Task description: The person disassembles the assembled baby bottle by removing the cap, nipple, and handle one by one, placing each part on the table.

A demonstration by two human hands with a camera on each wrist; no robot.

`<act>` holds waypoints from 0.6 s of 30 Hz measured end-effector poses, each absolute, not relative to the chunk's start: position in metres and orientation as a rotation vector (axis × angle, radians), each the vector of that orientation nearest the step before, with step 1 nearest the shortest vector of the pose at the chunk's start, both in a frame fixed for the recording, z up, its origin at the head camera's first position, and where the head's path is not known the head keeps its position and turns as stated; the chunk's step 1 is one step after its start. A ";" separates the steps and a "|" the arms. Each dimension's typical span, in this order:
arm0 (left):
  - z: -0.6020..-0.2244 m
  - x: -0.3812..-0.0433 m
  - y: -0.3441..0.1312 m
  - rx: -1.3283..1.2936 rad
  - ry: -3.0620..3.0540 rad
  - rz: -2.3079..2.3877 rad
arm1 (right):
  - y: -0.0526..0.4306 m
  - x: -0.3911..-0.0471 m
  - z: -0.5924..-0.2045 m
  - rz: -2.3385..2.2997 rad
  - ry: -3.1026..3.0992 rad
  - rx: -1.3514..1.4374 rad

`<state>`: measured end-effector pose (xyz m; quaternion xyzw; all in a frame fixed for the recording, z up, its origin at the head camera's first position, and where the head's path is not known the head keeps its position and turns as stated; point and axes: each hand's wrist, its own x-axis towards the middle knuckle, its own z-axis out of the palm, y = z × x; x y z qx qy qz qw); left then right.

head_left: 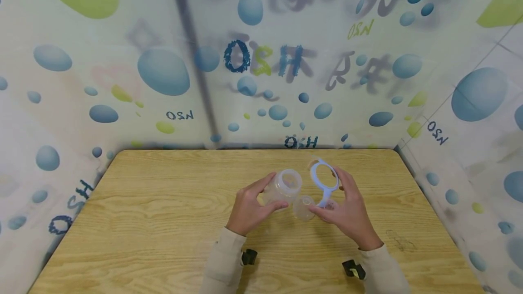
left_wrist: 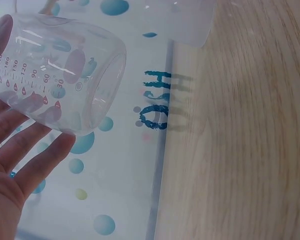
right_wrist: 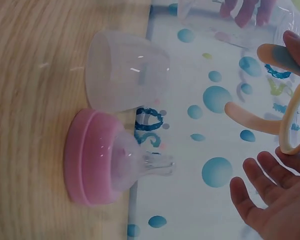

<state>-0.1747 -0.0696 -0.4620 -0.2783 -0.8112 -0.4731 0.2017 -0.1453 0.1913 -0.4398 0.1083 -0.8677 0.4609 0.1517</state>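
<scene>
My left hand [head_left: 248,208] grips a clear baby bottle [head_left: 281,189] around its side, its open mouth tilted up and toward the right. Red measuring marks show on the bottle [left_wrist: 45,75] in the left wrist view. My right hand [head_left: 350,210] pinches a ring-shaped bottle handle [head_left: 327,193], pale blue in the head view; the right wrist view shows the handle [right_wrist: 255,120] peach with a bluish end. Below the hands stands a translucent dome cap [head_left: 301,211]. Beside it is a pink collar [right_wrist: 92,157] with a clear nipple [right_wrist: 157,164], mostly hidden by my right hand in the head view.
The wooden table [head_left: 155,221] runs back to a wall [head_left: 269,103] printed with blue and green drops. Dark wrist mounts [head_left: 249,257] sit at both cuffs. A faint mark [head_left: 400,239] lies on the wood to the right.
</scene>
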 end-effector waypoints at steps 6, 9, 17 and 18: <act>-0.463 -0.175 -0.069 -0.784 -2.273 -1.333 | 0.198 -0.144 -0.449 1.344 -2.511 0.258; -0.463 -0.175 -0.069 -0.781 -2.274 -1.330 | 0.202 -0.143 -0.452 1.339 -2.525 0.225; -0.463 -0.174 -0.067 -0.762 -2.290 -1.336 | 0.214 -0.144 -0.464 1.274 -2.538 0.200; -0.463 -0.174 -0.067 -0.761 -2.291 -1.337 | 0.215 -0.145 -0.466 1.268 -2.539 0.200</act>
